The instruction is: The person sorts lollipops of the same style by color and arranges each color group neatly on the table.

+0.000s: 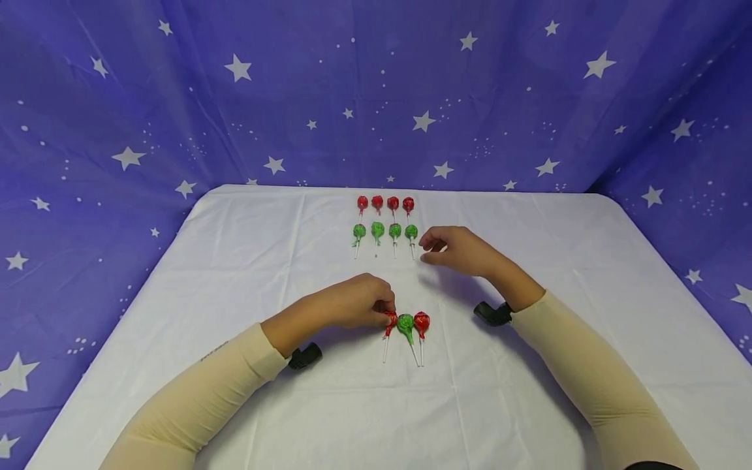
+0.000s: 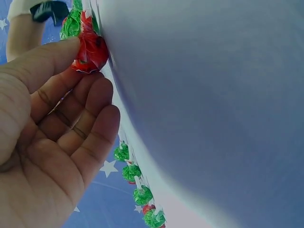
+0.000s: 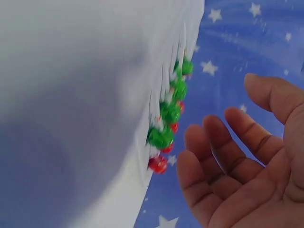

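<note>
My left hand (image 1: 360, 301) pinches the wrapped head of a red lollipop (image 2: 92, 52) between thumb and fingers; its white stick points toward me. Just right of it on the cloth lie a green lollipop (image 1: 406, 324) and another red lollipop (image 1: 422, 321), their sticks nearly crossing at the ends. Farther back, my right hand (image 1: 461, 250) hovers with loosely bent fingers, holding nothing. It is nearest to the rightmost green lollipop (image 1: 411, 232) of a back row. In the right wrist view the palm (image 3: 256, 194) shows bare, thumb apart from the fingers.
Two rows of several lollipops lie toward the table's far edge: red lollipops (image 1: 378, 201) behind, green lollipops (image 1: 378, 230) in front. A white cloth (image 1: 205, 261) covers the table. Behind hangs a purple-blue curtain (image 1: 364, 85) with white stars.
</note>
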`<action>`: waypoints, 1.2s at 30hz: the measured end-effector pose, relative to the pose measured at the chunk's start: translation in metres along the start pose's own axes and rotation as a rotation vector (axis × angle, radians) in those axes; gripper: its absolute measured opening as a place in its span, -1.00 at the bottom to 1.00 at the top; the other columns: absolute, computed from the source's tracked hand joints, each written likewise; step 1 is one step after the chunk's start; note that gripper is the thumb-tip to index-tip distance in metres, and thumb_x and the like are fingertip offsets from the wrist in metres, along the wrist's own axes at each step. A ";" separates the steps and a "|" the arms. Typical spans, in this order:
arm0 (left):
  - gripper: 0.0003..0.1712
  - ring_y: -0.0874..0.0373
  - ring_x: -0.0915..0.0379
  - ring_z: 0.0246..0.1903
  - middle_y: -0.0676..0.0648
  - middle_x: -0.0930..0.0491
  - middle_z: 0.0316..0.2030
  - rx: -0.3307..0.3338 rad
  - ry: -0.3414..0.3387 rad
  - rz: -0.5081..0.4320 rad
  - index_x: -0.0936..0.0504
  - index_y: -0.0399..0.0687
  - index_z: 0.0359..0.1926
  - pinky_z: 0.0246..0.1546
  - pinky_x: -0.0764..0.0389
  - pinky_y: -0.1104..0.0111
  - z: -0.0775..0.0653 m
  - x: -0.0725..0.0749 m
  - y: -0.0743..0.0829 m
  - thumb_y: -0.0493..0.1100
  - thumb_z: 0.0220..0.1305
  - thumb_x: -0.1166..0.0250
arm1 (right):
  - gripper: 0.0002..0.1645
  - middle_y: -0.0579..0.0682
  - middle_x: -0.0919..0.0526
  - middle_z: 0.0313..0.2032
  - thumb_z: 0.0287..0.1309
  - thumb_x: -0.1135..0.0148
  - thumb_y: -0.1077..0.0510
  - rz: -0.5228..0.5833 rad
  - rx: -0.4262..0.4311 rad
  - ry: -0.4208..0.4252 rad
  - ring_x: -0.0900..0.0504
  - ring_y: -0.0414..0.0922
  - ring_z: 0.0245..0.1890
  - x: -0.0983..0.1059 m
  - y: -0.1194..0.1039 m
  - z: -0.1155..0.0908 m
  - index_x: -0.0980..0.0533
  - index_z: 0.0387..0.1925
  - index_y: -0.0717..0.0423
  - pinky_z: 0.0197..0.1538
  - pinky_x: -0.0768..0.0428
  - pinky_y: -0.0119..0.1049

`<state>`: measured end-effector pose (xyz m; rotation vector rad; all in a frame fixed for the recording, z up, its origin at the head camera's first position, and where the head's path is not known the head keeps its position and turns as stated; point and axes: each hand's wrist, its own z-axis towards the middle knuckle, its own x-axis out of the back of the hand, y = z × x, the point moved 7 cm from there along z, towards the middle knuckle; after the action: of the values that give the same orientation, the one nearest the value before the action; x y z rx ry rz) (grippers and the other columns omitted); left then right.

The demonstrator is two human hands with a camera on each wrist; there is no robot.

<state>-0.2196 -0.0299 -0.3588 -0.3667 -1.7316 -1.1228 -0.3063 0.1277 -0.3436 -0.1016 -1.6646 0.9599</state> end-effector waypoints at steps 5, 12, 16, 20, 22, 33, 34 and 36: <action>-0.92 0.32 -0.38 -0.46 0.18 -0.51 -0.49 -0.008 0.009 0.008 -0.69 0.02 -0.41 -0.33 -0.43 0.43 0.000 0.000 0.001 -0.23 0.20 -0.42 | -0.73 -0.09 -0.66 -0.26 0.19 -0.38 0.15 -0.006 0.071 -0.091 -0.59 -0.13 -0.19 -0.016 -0.021 -0.025 -0.60 -0.10 0.18 -0.09 -0.54 -0.17; -0.91 0.31 -0.37 -0.46 0.18 -0.50 -0.49 0.000 0.005 0.019 -0.69 0.03 -0.42 -0.34 -0.43 0.43 0.001 0.000 0.000 -0.22 0.19 -0.42 | -0.85 -0.22 -0.61 -0.29 0.18 -0.36 0.16 -0.066 0.124 -0.266 -0.57 -0.21 -0.22 -0.039 -0.038 -0.050 -0.61 -0.20 0.05 -0.10 -0.55 -0.23; -0.91 0.31 -0.36 -0.46 0.18 -0.49 -0.50 0.010 0.002 0.037 -0.69 0.04 -0.42 -0.33 -0.42 0.43 0.002 0.000 0.000 -0.20 0.19 -0.43 | -0.89 -0.25 -0.59 -0.35 0.16 -0.36 0.17 -0.081 0.130 -0.297 -0.54 -0.23 -0.27 -0.049 -0.041 -0.057 -0.60 -0.25 -0.02 -0.14 -0.55 -0.26; -0.91 0.31 -0.36 -0.46 0.19 -0.49 -0.50 0.014 0.002 0.034 -0.69 0.04 -0.42 -0.34 -0.42 0.43 0.002 -0.001 0.000 -0.21 0.19 -0.43 | -0.88 -0.24 -0.54 -0.43 0.13 -0.38 0.19 -0.089 0.133 -0.305 -0.49 -0.24 -0.36 -0.056 -0.040 -0.061 -0.58 -0.32 -0.07 -0.25 -0.51 -0.29; -0.91 0.32 -0.37 -0.45 0.19 -0.49 -0.50 0.013 0.002 0.032 -0.69 0.04 -0.42 -0.34 -0.42 0.44 0.002 -0.001 -0.001 -0.21 0.19 -0.43 | -0.87 -0.23 -0.51 -0.46 0.12 -0.38 0.21 -0.094 0.137 -0.304 -0.47 -0.24 -0.40 -0.058 -0.040 -0.062 -0.58 -0.34 -0.08 -0.29 -0.49 -0.29; -0.92 0.32 -0.37 -0.46 0.19 -0.50 -0.50 0.015 -0.002 0.017 -0.70 0.03 -0.42 -0.35 -0.42 0.44 0.002 -0.001 -0.001 -0.21 0.19 -0.43 | -0.89 -0.25 -0.49 -0.50 0.14 -0.36 0.22 -0.131 0.153 -0.284 -0.43 -0.27 -0.45 -0.059 -0.041 -0.064 -0.56 -0.35 -0.04 -0.33 -0.45 -0.32; -0.92 0.32 -0.37 -0.46 0.19 -0.50 -0.50 0.014 -0.002 0.016 -0.70 0.03 -0.42 -0.35 -0.43 0.44 0.002 -0.002 -0.001 -0.21 0.19 -0.43 | -0.89 -0.25 -0.48 -0.51 0.14 -0.36 0.22 -0.137 0.155 -0.278 -0.43 -0.26 -0.45 -0.058 -0.042 -0.064 -0.56 -0.36 -0.04 -0.33 -0.45 -0.32; -0.92 0.32 -0.37 -0.46 0.19 -0.50 -0.50 0.013 0.000 0.015 -0.70 0.03 -0.42 -0.35 -0.43 0.44 0.002 -0.002 -0.001 -0.21 0.20 -0.43 | -0.89 -0.25 -0.49 -0.49 0.14 -0.36 0.21 -0.150 0.160 -0.263 -0.43 -0.26 -0.43 -0.056 -0.043 -0.066 -0.56 -0.36 -0.03 -0.31 -0.46 -0.32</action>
<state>-0.2204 -0.0286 -0.3608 -0.3717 -1.7329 -1.1006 -0.2141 0.1044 -0.3587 0.2636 -1.7984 1.0205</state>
